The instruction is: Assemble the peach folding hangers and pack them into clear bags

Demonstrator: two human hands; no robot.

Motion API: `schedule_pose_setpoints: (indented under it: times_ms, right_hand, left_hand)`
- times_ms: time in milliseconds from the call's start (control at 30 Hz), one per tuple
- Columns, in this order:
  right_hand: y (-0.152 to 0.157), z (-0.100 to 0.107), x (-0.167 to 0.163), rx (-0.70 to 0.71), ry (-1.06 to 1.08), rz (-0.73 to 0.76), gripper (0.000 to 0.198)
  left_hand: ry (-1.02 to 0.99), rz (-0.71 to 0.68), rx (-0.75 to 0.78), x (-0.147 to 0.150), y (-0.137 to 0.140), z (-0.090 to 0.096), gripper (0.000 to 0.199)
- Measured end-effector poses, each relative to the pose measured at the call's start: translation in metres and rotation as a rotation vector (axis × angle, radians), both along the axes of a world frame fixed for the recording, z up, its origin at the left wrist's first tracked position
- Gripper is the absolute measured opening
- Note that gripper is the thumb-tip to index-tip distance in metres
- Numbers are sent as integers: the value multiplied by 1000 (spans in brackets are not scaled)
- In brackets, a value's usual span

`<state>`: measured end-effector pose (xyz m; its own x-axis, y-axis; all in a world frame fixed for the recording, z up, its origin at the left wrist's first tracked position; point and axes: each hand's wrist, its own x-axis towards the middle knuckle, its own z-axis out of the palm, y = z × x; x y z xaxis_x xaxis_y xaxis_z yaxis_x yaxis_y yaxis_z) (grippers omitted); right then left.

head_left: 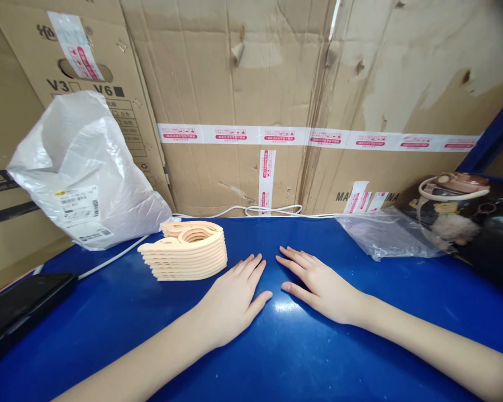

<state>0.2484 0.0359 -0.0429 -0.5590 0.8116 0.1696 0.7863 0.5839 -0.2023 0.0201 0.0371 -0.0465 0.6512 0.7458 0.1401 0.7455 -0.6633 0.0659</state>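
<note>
Peach plastic stack [188,259] sits on the blue desk [293,357] with the left hand [231,301] just to its right and the right hand [323,283] farther right, both palm down, apart, fingers extended, desk surface running between them and back to the cardboard [218,178] behind the stack.

Bright light puts white glare on the blue tabletop [285,357]; the upper-right corner is dark.
</note>
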Motion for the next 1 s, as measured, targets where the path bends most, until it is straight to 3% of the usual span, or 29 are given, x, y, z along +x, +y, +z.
schedule_pose_setpoints:
  times_ms: [300, 433, 633, 800, 1000]
  right_hand:
    - [0, 1, -1, -5, -5, -5, 63]
    - [1, 1, -1, -4, 18, -2, 62]
    - [0, 1, -1, -1, -31, -18, 63]
    - [0, 1, -2, -1, -58, -26, 63]
    - [0, 3, -2, -8, -65, -25, 63]
  left_hand:
    - [-7, -10, -43, 1, 0, 6, 52]
    - [-1, -8, -56, 1, -2, 10, 59]
    - [-30, 30, -38, 3, -3, 5, 52]
    - [-36, 35, -53, 4, -2, 1, 58]
    - [-48, 46, -47, 7, -16, 3, 55]
